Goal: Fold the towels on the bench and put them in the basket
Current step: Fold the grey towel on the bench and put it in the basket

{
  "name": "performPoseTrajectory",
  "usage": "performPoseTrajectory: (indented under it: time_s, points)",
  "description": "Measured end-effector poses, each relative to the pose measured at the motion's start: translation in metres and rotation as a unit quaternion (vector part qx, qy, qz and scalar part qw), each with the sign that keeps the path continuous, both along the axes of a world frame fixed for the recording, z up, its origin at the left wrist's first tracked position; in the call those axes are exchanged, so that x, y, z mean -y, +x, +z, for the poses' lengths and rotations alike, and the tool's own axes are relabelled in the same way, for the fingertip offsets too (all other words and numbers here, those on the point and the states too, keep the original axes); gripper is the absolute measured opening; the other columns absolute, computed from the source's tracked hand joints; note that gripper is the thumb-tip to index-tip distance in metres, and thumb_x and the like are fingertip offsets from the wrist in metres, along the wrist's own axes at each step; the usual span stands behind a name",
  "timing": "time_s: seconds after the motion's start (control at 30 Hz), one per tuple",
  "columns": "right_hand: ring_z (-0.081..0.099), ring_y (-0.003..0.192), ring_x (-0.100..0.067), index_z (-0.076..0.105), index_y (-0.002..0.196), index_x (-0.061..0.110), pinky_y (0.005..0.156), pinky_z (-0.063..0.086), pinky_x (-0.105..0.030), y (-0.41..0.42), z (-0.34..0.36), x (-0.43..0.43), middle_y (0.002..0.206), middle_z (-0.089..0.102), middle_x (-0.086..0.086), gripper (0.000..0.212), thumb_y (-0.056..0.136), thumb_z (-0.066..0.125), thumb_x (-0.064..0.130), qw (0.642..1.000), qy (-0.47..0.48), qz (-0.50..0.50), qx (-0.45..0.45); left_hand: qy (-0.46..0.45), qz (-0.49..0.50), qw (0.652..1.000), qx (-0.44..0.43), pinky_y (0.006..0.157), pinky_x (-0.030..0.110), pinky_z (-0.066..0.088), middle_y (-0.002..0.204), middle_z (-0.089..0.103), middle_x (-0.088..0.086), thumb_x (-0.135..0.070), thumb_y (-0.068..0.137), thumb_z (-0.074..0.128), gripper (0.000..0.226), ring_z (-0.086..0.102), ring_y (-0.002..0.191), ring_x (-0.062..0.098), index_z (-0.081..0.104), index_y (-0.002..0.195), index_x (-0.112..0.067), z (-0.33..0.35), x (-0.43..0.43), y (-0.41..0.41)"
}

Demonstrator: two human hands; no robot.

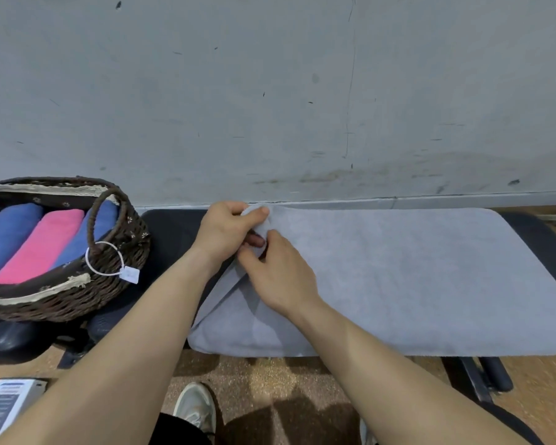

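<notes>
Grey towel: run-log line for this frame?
stage: folding | left hand: pinches grey towel corner | right hand: pinches towel beside it | basket: three rolled towels

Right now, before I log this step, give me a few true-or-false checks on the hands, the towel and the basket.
1. Both the left hand and the right hand grip the grey towel at its left end. True.
2. The basket holds only one towel. False: it holds a pink towel between two blue towels, all rolled.
3. The grey towel lies spread on the black bench. True.
4. The basket stands to the right of the grey towel. False: it stands to its left.
5. A small tag hangs from the basket's handle on a white loop. True.
</notes>
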State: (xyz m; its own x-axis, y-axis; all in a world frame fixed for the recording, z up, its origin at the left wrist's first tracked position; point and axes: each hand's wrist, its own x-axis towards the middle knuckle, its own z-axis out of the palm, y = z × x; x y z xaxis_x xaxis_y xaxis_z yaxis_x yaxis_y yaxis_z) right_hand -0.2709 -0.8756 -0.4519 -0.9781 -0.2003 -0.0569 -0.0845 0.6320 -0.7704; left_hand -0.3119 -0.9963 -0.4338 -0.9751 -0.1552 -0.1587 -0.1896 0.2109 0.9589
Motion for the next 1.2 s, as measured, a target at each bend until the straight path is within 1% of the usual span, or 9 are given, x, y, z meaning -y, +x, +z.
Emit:
performPoseTrajectory:
  time_s: [0.13, 0.3, 0.4, 0.53, 0.63, 0.8, 0.9, 1.03, 1.2]
  points:
    - [0.059, 0.076, -0.015, 0.047, 0.081, 0.027, 0.060, 0.042, -0.031, 0.001, 0.002, 0.000, 0.077, 0.058, 0.010, 0.018, 0.085, 0.062, 0.036, 0.997, -0.068, -0.021, 0.040, 0.089, -0.004, 0.996, 0.024, 0.052, 0.020, 0.048, 0.078, 0.071, 0.010, -0.026, 0.094, 0.066, 0.021, 0.069, 0.061, 0.015, 0.069, 0.085, -0.008, 0.006, 0.009, 0.011]
    - [0.064, 0.078, -0.022, 0.054, 0.086, 0.016, 0.073, 0.056, -0.043, 0.007, 0.003, -0.007, 0.082, 0.064, 0.000, 0.006, 0.088, 0.053, 0.021, 0.984, -0.140, -0.074, 0.075, 0.055, 0.086, 0.995, -0.016, 0.053, 0.022, 0.050, 0.078, 0.072, 0.005, -0.025, 0.094, 0.065, 0.015, 0.066, 0.057, 0.012, 0.069, 0.095, -0.010, 0.004, 0.021, 0.017]
    - [0.062, 0.078, -0.022, 0.052, 0.080, 0.019, 0.073, 0.056, -0.045, 0.008, 0.009, -0.016, 0.081, 0.061, 0.001, 0.020, 0.098, 0.047, 0.026, 0.986, -0.130, -0.085, 0.061, 0.030, 0.135, 0.990, -0.035, 0.052, 0.023, 0.049, 0.082, 0.073, 0.008, -0.023, 0.092, 0.067, 0.010, 0.067, 0.055, 0.013, 0.068, 0.094, -0.013, 0.004, 0.021, 0.020]
    - [0.040, 0.054, -0.014, 0.035, 0.062, 0.017, 0.053, 0.031, -0.033, 0.026, 0.013, -0.046, 0.056, 0.041, 0.006, 0.048, 0.102, 0.045, 0.042, 0.993, -0.056, -0.097, -0.033, -0.016, 0.149, 0.986, -0.069, 0.057, 0.029, 0.052, 0.073, 0.070, 0.009, -0.015, 0.089, 0.059, 0.017, 0.066, 0.055, 0.013, 0.057, 0.105, -0.021, 0.014, -0.003, 0.028]
    - [0.037, 0.048, -0.008, 0.044, 0.060, 0.015, 0.050, 0.029, -0.027, 0.038, 0.007, -0.081, 0.049, 0.038, 0.010, 0.051, 0.096, 0.058, 0.049, 0.995, -0.073, -0.063, -0.003, -0.022, 0.131, 0.989, -0.072, 0.058, 0.029, 0.052, 0.075, 0.068, 0.010, -0.009, 0.087, 0.052, 0.023, 0.067, 0.056, 0.015, 0.058, 0.105, -0.021, 0.020, -0.021, 0.030]
    - [0.050, 0.059, -0.003, 0.066, 0.082, 0.021, 0.059, 0.040, -0.021, 0.049, 0.012, -0.147, 0.064, 0.053, 0.014, 0.016, 0.088, 0.074, 0.034, 0.991, -0.125, -0.022, 0.035, 0.028, 0.085, 0.996, -0.024, 0.060, 0.025, 0.057, 0.099, 0.072, 0.013, -0.012, 0.093, 0.060, 0.009, 0.074, 0.063, 0.019, 0.067, 0.096, -0.015, 0.013, -0.055, 0.017]
    - [0.051, 0.064, -0.008, 0.063, 0.085, 0.020, 0.062, 0.041, -0.022, 0.058, 0.012, -0.190, 0.073, 0.055, 0.006, 0.012, 0.093, 0.067, 0.027, 0.995, -0.076, -0.015, 0.070, 0.058, 0.073, 0.995, -0.021, 0.056, 0.019, 0.056, 0.104, 0.070, 0.011, -0.012, 0.095, 0.061, 0.011, 0.071, 0.062, 0.016, 0.069, 0.102, -0.010, 0.017, -0.081, 0.000]
    - [0.050, 0.062, -0.008, 0.054, 0.082, 0.016, 0.057, 0.038, -0.023, 0.066, 0.012, -0.251, 0.070, 0.054, 0.007, 0.034, 0.102, 0.048, 0.042, 0.993, 0.013, -0.085, 0.076, 0.063, 0.020, 0.997, -0.034, 0.050, 0.016, 0.050, 0.093, 0.067, 0.015, -0.010, 0.097, 0.057, 0.011, 0.064, 0.047, 0.009, 0.068, 0.100, -0.007, 0.028, -0.130, -0.021]
    - [0.050, 0.049, -0.007, 0.055, 0.084, 0.017, 0.052, 0.037, -0.025, 0.062, 0.021, -0.313, 0.065, 0.057, 0.005, 0.031, 0.099, 0.052, 0.044, 0.977, -0.026, -0.204, 0.060, 0.058, -0.053, 0.997, -0.026, 0.067, 0.019, 0.057, 0.101, 0.072, 0.014, -0.004, 0.097, 0.054, 0.016, 0.074, 0.081, 0.018, 0.067, 0.105, -0.009, 0.034, -0.204, -0.047]
